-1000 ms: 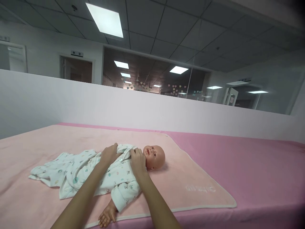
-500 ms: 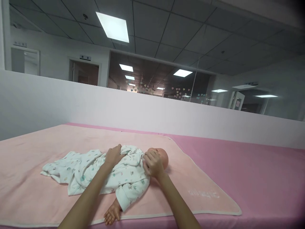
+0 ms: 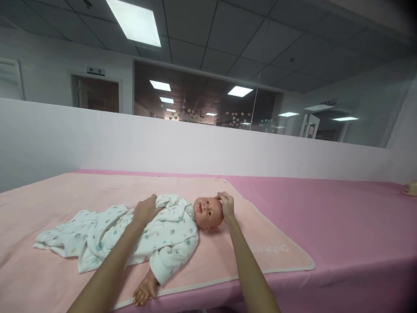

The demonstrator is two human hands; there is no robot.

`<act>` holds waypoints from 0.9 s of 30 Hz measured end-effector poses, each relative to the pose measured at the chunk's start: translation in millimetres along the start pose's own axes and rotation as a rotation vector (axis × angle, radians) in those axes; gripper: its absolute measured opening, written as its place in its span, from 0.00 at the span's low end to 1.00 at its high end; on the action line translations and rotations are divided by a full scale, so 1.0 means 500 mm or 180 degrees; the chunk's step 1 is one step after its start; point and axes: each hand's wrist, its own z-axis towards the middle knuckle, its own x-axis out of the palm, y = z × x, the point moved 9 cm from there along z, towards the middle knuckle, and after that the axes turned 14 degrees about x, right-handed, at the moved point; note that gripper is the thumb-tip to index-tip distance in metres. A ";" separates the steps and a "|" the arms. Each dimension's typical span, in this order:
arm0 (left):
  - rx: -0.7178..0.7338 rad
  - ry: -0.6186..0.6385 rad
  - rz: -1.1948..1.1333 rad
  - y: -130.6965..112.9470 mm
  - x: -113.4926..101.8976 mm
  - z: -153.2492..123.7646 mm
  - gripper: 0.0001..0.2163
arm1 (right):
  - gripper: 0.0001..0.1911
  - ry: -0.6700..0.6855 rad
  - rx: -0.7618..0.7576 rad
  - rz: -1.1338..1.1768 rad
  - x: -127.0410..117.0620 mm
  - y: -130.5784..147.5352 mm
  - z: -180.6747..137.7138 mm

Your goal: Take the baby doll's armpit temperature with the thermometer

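A baby doll [image 3: 172, 232] lies on its back, its head to the right and its face turned up. It wears a white printed gown with long sleeves. My left hand [image 3: 146, 211] rests flat on the gown at the doll's belly, fingers stretched out. Against the crown of the doll's head [image 3: 208, 213] is my right hand [image 3: 226, 204], its fingers bent lightly over the top and not closed around it. One bare doll hand [image 3: 145, 288] sticks out of the near sleeve.
Under the doll is a peach blanket [image 3: 260, 256] with pale edging, spread over a pink sheet [image 3: 325, 217]. A white low wall [image 3: 195, 148] runs behind, with a window above it. A small beige object [image 3: 409, 188] shows at the far right edge.
My right hand has moved right, from over the doll's face and neck to the crown, so the face now shows. My left hand stays on the belly. The view has turned slightly right.
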 end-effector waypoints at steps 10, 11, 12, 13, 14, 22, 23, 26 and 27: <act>-0.0029 -0.0056 -0.0082 -0.003 -0.005 -0.004 0.13 | 0.08 0.0852 0.0201 0.0062 0.038 0.004 -0.013; -0.0033 -0.0050 -0.0094 -0.002 -0.005 -0.004 0.13 | 0.07 0.0905 0.0278 0.0075 0.040 -0.001 -0.014; -0.0033 -0.0047 -0.0106 -0.002 -0.004 -0.005 0.12 | 0.08 0.0956 0.0360 0.0088 0.042 -0.007 -0.015; -0.0037 -0.0049 -0.0111 -0.001 -0.004 -0.005 0.13 | 0.11 0.0998 0.0440 0.0092 0.044 -0.012 -0.016; -0.0036 -0.0050 -0.0113 0.000 -0.003 -0.005 0.13 | 0.13 0.1032 0.0515 0.0084 0.045 -0.017 -0.017; -0.0187 0.0001 -0.0134 0.016 0.006 -0.005 0.18 | 0.10 0.0908 0.0639 -0.0127 0.041 -0.012 -0.023; -0.0218 0.0007 -0.0131 0.017 0.007 -0.005 0.19 | 0.10 0.0899 0.0595 -0.0096 0.041 -0.009 -0.023; -0.0290 0.0019 -0.0040 0.019 0.005 -0.007 0.20 | 0.10 0.0886 0.0498 -0.0005 0.042 -0.004 -0.023; -0.0311 0.0027 0.0003 0.019 0.005 -0.007 0.20 | 0.10 0.0852 0.0503 -0.0001 0.041 -0.005 -0.022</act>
